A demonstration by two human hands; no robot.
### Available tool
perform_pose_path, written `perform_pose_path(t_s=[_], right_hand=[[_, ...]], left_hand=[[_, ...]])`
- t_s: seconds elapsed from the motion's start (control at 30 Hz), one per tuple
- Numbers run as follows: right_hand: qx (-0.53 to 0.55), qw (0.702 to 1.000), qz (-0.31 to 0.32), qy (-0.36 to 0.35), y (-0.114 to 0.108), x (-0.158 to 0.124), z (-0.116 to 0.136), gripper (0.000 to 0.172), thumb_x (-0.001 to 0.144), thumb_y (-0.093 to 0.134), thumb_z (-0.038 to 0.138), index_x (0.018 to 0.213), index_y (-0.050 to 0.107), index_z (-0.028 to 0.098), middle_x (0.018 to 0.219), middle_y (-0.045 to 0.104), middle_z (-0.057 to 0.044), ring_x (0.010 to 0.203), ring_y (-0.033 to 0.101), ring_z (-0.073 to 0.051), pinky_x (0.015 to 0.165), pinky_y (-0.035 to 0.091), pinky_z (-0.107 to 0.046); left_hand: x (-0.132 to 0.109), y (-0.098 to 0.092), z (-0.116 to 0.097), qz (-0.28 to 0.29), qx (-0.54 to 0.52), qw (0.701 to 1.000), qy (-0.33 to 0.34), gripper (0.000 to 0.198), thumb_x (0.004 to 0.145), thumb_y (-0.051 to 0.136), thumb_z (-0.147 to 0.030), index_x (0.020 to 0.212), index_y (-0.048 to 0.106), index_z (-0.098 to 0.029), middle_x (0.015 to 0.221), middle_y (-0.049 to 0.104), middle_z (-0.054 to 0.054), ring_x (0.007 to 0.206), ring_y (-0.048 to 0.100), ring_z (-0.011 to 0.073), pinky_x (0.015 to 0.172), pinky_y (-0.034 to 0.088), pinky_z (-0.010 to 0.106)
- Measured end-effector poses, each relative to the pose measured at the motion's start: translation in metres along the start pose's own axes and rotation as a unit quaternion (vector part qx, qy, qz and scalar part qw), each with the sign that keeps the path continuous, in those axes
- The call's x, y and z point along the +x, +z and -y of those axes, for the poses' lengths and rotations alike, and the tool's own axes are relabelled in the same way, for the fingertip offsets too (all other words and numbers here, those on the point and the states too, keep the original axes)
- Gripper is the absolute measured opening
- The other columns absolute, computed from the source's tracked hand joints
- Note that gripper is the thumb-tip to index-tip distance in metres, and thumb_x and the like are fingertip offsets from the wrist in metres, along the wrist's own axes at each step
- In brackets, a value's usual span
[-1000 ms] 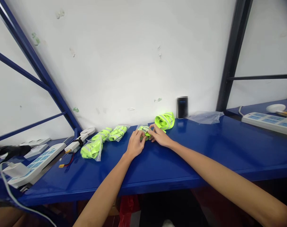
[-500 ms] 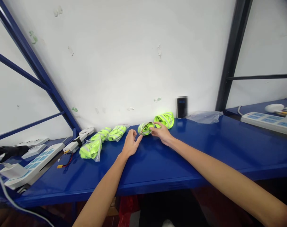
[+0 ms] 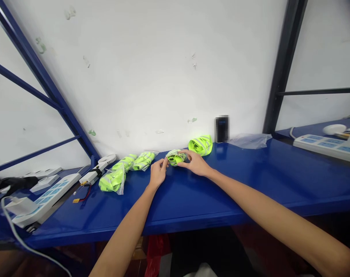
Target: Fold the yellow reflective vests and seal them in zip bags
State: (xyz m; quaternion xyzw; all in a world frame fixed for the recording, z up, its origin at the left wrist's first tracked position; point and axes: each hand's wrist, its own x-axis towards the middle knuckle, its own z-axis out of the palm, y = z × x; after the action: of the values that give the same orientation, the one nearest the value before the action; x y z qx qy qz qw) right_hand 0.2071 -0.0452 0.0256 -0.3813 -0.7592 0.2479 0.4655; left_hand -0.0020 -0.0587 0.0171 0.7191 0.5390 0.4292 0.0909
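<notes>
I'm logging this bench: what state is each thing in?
Middle bundle: rolled, in clear plastic
Left hand: curled against it
Right hand: holding its end
Right bundle: rolled
Left bundles: folded, front one bagged
Clear bag: flattened
Black device: upright
Fan: lying down
Yellow connector: unplugged
Adapter: plugged in

forearms (image 3: 258, 209): both bare, slim, tapering forward | hands (image 3: 197, 163): both bare, slim-fingered

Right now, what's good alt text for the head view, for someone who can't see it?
A person's right fingers hold one end of a rolled fluorescent-yellow bundle in clear plastic, left fingers at its other end, on a glossy blue table. Three similar bundles lie left; another fluorescent-yellow roll with silver stripes rests right, by the white wall.
</notes>
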Motion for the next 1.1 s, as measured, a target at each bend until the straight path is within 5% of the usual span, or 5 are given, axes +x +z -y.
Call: perform_pose_path(t_s=[0.1,0.37,0.8,0.93,1.1], right_hand=[[-0.106,0.992,-0.047,-0.058,-0.003,-0.002,0.004,0.042,0.071,0.075,0.033,0.110,0.062,0.021,0.107,0.047,-0.007,0.102,0.053,-0.024,0.095,0.044,-0.042],[-0.127,0.980,0.043,-0.148,0.001,-0.003,-0.002,0.056,0.080,0.068,0.033,0.131,0.048,0.022,0.132,0.046,-0.012,0.125,0.045,-0.027,0.107,0.037,-0.044],[-0.116,0.978,0.077,-0.157,-0.005,0.000,-0.004,0.051,0.085,0.064,0.031,0.134,0.051,0.025,0.129,0.052,-0.011,0.120,0.052,-0.026,0.105,0.041,-0.044],[-0.156,0.973,0.079,-0.151,0.002,-0.005,-0.007,0.068,0.083,0.067,0.030,0.144,0.039,0.024,0.132,0.046,-0.013,0.123,0.048,-0.028,0.105,0.041,-0.045],[-0.198,0.959,0.100,-0.174,0.010,-0.003,-0.009,0.059,0.088,0.059,0.022,0.144,0.040,0.025,0.133,0.047,-0.015,0.123,0.048,-0.030,0.104,0.041,-0.048]], left_hand=[[0.000,0.001,0.000,-0.011,0.004,1.000,-0.004,0.049,0.093,0.038,-0.055,0.071,0.061,-0.018,0.065,0.063,0.000,0.055,0.055,0.0128,0.059,0.040,0.024],[-0.004,0.004,-0.006,0.027,0.083,0.995,0.038,0.034,0.093,0.043,-0.055,0.093,0.059,-0.024,0.069,0.062,-0.004,0.060,0.056,0.0128,0.056,0.035,0.023],[-0.004,0.011,-0.020,-0.046,0.178,0.981,0.065,0.015,0.090,0.045,-0.025,0.083,0.059,-0.022,0.074,0.060,0.001,0.069,0.055,0.0171,0.061,0.033,0.026],[-0.006,0.012,-0.020,-0.036,0.181,0.980,0.080,0.009,0.085,0.048,-0.021,0.079,0.055,-0.021,0.074,0.057,0.000,0.068,0.052,0.0156,0.063,0.033,0.026],[-0.002,0.006,-0.012,-0.014,0.177,0.979,0.096,0.007,0.081,0.048,-0.018,0.076,0.051,-0.020,0.071,0.053,-0.001,0.064,0.048,0.0143,0.062,0.033,0.026]])
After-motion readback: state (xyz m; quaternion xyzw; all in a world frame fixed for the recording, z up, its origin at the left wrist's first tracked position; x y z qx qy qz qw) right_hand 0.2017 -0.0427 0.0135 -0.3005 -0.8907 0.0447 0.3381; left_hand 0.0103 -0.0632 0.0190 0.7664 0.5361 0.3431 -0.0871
